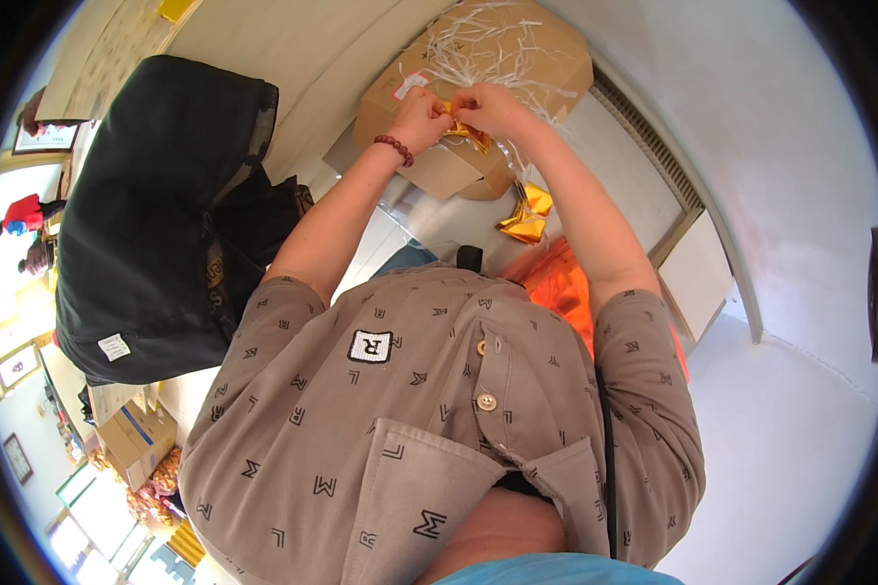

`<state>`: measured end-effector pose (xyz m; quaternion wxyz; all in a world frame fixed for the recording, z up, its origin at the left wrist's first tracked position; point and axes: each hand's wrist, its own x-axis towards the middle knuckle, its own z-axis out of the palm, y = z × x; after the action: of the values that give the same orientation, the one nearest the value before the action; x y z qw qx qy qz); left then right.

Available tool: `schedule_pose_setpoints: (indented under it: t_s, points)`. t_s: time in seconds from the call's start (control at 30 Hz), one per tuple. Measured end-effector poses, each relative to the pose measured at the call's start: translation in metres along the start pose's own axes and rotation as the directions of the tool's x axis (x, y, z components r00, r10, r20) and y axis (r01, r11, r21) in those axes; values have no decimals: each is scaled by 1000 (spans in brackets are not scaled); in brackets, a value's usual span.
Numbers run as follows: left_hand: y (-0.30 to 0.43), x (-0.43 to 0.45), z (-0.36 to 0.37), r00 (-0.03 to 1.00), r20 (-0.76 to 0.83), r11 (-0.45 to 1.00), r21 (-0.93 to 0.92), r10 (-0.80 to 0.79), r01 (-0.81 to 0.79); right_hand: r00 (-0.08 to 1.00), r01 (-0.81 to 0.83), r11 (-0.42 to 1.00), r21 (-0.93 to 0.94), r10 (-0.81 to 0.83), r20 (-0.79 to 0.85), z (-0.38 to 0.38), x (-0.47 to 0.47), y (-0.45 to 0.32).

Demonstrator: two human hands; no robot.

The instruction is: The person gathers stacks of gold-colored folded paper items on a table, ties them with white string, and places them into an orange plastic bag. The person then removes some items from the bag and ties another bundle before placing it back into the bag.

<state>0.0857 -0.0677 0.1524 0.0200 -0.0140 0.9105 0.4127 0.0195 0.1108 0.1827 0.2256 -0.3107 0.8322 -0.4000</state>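
My left hand (pixel 423 119), with a dark red bead bracelet above it, pinches the edge of a folded gold foil piece (pixel 473 137). From the other side my right hand (pixel 489 110) meets it, its thumb and fingertips pinched at the same foil. The fingertips nearly touch, and exactly what lies between them is partly hidden. Beneath both hands is a brown cardboard box (pixel 439 174). A tangle of thin white strips (pixel 483 55) spreads over its far part. Closer to my body, another gold foil piece (pixel 528 212) hangs or lies by white strips below my right forearm.
An orange plastic bag (pixel 556 281) is by my right side. Black fabric (pixel 154 219) is draped at my left. A pale wall (pixel 790 183) and a grille (pixel 647 139) border the right. Farther left are people (pixel 23 213) and another cardboard box (pixel 135 439).
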Motion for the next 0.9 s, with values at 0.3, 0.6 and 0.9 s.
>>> schedule_pose_setpoints:
  t_s: [0.3,0.6,0.9]
  points:
    - [-5,0,4,998,-36,999,-2,51,-52,998,-33,997,-69,37,50,-6,2,-10]
    - [-8,-4,5,992,-71,991,-72,106,-111,990,142,974,-177,-141,15,-6,2,-4]
    - [-16,-9,10,984,-89,972,-165,154,-167,967,247,930,-273,-255,10,0,7,9]
